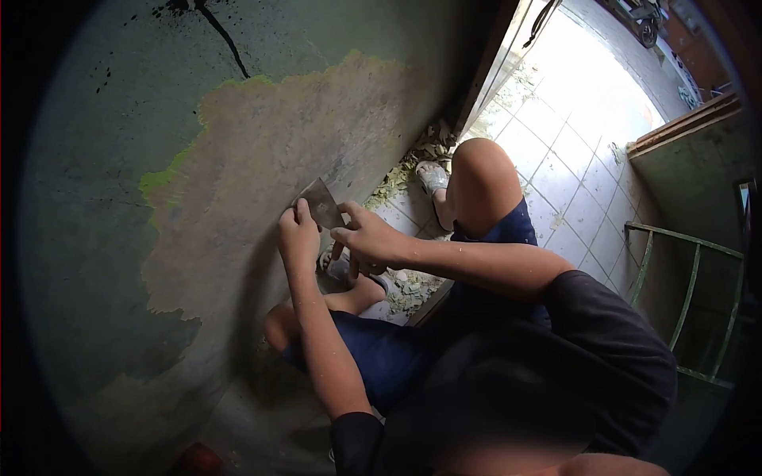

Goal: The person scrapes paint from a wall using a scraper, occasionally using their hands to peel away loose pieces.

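My left hand [299, 235] grips the near-left edge of a flat metal scraper blade [321, 200], thumb and fingertips at its side. The opposite edge is pinched by my right hand [371, 238], its other fingers curled below. The blade is dark grey, roughly rectangular, and tilted close in front of the wall [262, 159]. A large patch of that wall is bare greyish-brown, ringed by green paint with a bright yellow-green ragged border. Any handle on the blade is hidden.
Paint flakes [409, 289] litter the tiled floor [556, 159] around my sandalled feet and along the wall's base. A bright doorway opens at the upper right, beside a wooden door frame [496, 55]. A green metal rack [690, 301] stands at the right. Something red [200, 458] lies at the bottom left.
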Demonstrator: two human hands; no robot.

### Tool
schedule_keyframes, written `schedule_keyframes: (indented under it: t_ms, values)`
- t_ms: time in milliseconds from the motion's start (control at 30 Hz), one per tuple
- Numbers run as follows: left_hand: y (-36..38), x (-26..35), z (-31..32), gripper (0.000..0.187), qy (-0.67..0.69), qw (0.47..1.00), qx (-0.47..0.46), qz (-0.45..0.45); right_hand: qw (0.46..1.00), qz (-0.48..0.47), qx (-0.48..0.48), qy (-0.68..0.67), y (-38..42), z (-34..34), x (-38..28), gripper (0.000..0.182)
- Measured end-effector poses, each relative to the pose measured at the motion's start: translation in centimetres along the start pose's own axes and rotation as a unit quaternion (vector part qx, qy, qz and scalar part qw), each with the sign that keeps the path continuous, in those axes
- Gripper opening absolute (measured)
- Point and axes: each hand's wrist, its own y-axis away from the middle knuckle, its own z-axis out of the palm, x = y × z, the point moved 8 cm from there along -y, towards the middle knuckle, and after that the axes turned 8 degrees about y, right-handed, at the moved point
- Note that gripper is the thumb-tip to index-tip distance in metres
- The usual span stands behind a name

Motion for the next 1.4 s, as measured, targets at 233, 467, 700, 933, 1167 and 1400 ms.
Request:
schedule_keyframes:
  t_ms: [233, 467, 700, 933, 1167, 1400]
  values:
    - [1.0, 2.8, -0.3, 0.041, -0.102, 0.992, 0.034, 0.059, 0.98, 0.178, 0.079, -0.031, -2.2, -3.1, 7.9, 0.045]
    - [0.7, 6.2, -0.1, 0.045, -0.096, 0.993, 0.007, 0.075, 0.928, 0.264, 0.138, -0.224, -4.3, -2.2, 16.7, 0.019]
    - [1.4, 7.7, -3.2, 0.038, -0.012, 0.982, 0.101, 0.158, 0.885, 0.265, 0.12, -0.364, -9.1, 2.1, 20.7, 0.029]
    - [4.9, 11.7, -3.0, 0.031, -0.012, 0.914, 0.221, 0.34, 0.893, 0.244, 0.124, -0.357, -8.9, 2.7, 24.9, 0.022]
    - [6.7, 15.4, 1.0, 0.065, -0.265, 0.743, 0.342, 0.51, 0.901, 0.173, 0.178, -0.355, -10.5, 0.6, 26.3, 0.02]
    - [2.6, 13.9, 2.3, 0.123, -0.355, 0.772, 0.346, 0.397, 0.884, 0.161, 0.197, -0.392, -11.4, 0.1, 25.3, 0.02]
